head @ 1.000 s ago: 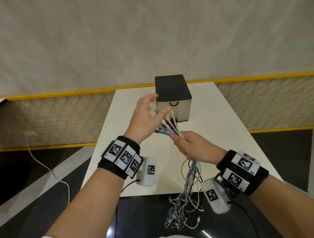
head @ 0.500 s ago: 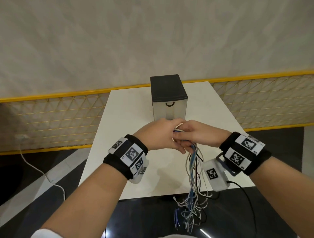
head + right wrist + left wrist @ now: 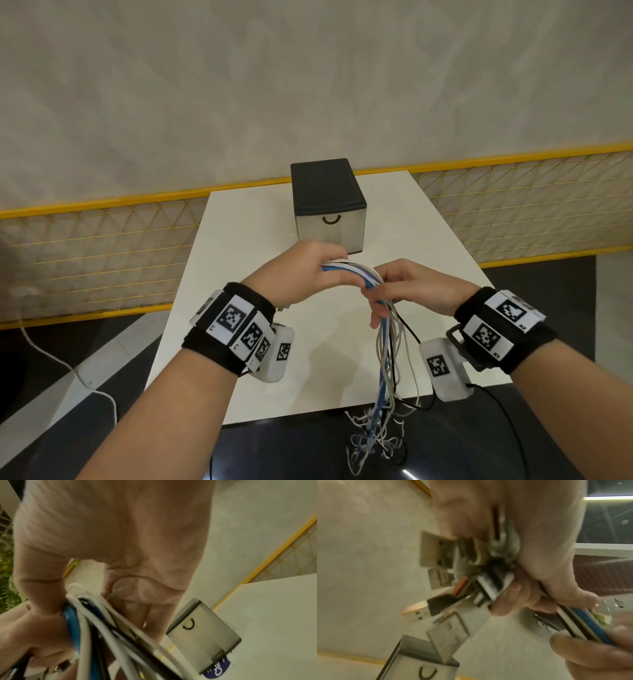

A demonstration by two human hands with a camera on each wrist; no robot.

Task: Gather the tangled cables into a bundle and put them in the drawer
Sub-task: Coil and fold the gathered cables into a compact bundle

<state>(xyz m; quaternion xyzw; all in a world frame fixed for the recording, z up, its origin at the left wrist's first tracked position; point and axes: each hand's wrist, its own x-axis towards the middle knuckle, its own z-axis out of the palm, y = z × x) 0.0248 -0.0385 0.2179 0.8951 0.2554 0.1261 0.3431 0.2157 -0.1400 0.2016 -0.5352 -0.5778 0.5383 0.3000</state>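
Cables, white, grey, blue and black, run as one tight bundle from the left hand across to the right hand, arching slightly between the two. Left hand: fingers curled round the bundle's near end, palm down. In the left wrist view the plug ends fan out past that hand's fingers: several flat silver USB plugs, one with an orange insert, one with a black collar, and white moulded housings; the picture is blurred, so finer detail cannot be told. Right hand: thumb and fingers pinch the bundle where it bends downward. In the right wrist view a blue strand lies against the thumb side, with white and black strands beside it. Below the right hand the cables hang loose, separate into single strands, pass the near edge of the table and end in a tangle of thin white, blue and black leads beneath table level. Both hands are held above the table, not resting on it. Beyond the hands, on the table, stands the drawer: a small box with a dark top, a translucent pale front and a curved black handle; it is closed. The cables are wholly outside it.
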